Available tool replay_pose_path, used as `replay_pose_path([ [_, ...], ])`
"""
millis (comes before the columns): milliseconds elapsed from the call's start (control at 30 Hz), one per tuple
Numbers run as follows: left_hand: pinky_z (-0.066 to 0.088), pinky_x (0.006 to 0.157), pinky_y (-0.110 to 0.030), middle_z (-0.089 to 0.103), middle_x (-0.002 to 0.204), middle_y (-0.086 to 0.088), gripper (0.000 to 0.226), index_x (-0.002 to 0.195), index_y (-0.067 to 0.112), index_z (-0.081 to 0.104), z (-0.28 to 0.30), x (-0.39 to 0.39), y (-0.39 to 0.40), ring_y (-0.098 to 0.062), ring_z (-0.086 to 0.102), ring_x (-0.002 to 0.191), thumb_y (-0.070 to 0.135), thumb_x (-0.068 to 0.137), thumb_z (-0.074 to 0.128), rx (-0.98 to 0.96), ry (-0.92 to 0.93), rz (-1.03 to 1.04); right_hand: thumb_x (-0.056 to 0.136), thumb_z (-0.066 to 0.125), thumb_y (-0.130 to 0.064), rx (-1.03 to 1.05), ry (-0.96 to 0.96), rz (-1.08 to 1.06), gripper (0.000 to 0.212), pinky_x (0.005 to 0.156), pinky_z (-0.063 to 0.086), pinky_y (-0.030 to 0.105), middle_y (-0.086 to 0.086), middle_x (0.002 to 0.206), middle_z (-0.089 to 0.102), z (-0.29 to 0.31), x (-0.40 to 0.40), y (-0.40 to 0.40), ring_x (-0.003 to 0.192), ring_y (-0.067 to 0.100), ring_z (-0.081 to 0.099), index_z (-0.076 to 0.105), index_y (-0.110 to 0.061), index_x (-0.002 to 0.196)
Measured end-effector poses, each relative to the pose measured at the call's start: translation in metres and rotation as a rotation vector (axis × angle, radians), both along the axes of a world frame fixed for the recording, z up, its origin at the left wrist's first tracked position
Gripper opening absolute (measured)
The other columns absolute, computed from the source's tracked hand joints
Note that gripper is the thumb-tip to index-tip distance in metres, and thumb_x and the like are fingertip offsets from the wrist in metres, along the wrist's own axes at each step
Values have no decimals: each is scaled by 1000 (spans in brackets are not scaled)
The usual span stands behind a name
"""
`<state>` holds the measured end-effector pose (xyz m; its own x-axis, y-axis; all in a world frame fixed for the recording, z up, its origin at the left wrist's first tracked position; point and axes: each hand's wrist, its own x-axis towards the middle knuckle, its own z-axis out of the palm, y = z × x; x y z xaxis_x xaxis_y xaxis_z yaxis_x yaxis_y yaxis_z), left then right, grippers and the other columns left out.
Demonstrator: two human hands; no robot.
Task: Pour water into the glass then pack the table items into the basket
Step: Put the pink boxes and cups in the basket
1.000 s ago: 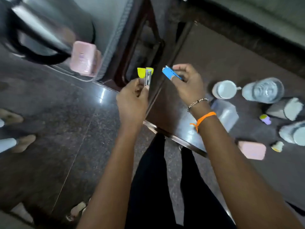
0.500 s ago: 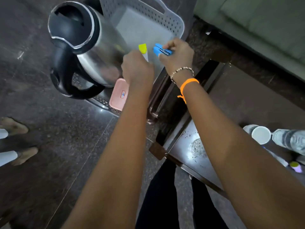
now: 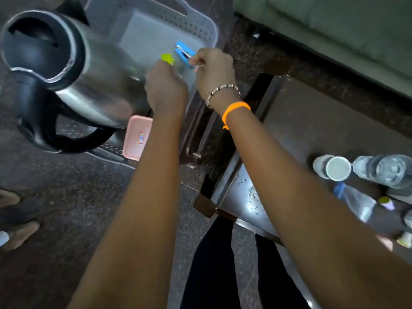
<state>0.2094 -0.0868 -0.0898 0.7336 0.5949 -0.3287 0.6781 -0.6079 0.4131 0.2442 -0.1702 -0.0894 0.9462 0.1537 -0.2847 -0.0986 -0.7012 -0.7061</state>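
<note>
Grey perforated basket [image 3: 200, 25], steel-and-black kettle [image 3: 84, 70], yellow clip [image 3: 167, 58], blue clip [image 3: 184, 51], pink box [image 3: 136, 139]

A green sofa [image 3: 334, 25] runs along the top right, beyond the dark speckled floor [image 3: 66, 208]. Left of the sofa, at the floor's left edge, another person's feet [image 3: 15, 219] show.

I see bare floor in the far half of the basket [image 3: 200, 25], open from above, and both my hands hang over it. The kettle [image 3: 73, 63] fills its left side and rises well above the rim, blocking any approach from there. A pink box [image 3: 137, 139] lies at the near edge under my left arm. On the table [image 3: 312, 121], the near-left corner is free; cup [image 3: 337, 168], glass [image 3: 388, 170] and bottle [image 3: 356, 201] crowd the right.
</note>
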Motion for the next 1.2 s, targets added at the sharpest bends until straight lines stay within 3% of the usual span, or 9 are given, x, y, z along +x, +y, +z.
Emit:
replay_pose_path([
  [133,37,86,-26,70,107,-11,27,106,15,69,25,-40,-54,-28,61,106,13,85,51,-53,-148,-63,80,46,7,226,62,-238,27,85,54,47,17,89,73,11,-58,-64,86,31,70,69,-2,88],
  [233,45,82,-26,72,93,-6,22,96,16,70,36,-80,-104,-22,66,91,8,84,53,-242,-166,-107,82,50,6,213,137,-320,21,82,57,43,14,87,74,10,-108,-121,80,24,72,69,-3,87],
  [433,53,83,-35,72,90,-7,16,90,15,69,20,-149,-211,-24,67,87,8,87,56,-463,87,-318,83,52,4,76,221,-504,17,80,56,46,16,90,72,-2,-191,-249,78,31,69,68,-3,86],
  [567,52,85,-34,72,92,-7,16,90,17,70,15,-174,-270,-25,67,89,10,87,56,-487,197,-487,80,56,2,-92,204,-671,15,71,42,16,13,91,73,-9,-233,-334,79,29,67,70,-5,82],
  [733,53,86,-38,72,94,-13,17,90,14,70,9,-191,-348,-28,69,87,10,87,54,-550,319,-653,80,56,-3,-221,302,-925,20,74,41,23,15,93,73,-26,-275,-432,87,31,66,71,-11,90],
  [1000,49,89,-39,67,109,-19,32,103,5,67,-10,-212,-457,-35,61,101,2,89,39,-504,444,-934,82,54,-6,-176,381,-1185,23,85,41,27,18,101,71,-56,-302,-523,98,33,64,70,-8,99],
  [1100,49,87,-38,61,118,-19,34,113,6,64,-26,-218,-487,-36,59,103,1,89,41,-440,465,-990,83,50,-3,-76,303,-1190,26,83,51,30,19,95,71,-64,-294,-544,81,27,69,64,-6,105],
  [1167,46,90,-39,58,119,-20,35,118,4,60,-40,-222,-503,-35,56,108,0,87,47,-384,474,-1056,85,44,2,-5,254,-1151,33,64,50,10,13,86,69,-71,-287,-555,52,1,64,57,-7,113],
  [1200,45,91,-39,56,121,-20,37,122,3,56,-47,-224,-509,-35,54,111,0,86,47,-344,483,-1091,86,40,4,29,238,-1133,37,54,44,4,8,83,66,-75,-283,-558,40,-5,57,53,-9,118],
])
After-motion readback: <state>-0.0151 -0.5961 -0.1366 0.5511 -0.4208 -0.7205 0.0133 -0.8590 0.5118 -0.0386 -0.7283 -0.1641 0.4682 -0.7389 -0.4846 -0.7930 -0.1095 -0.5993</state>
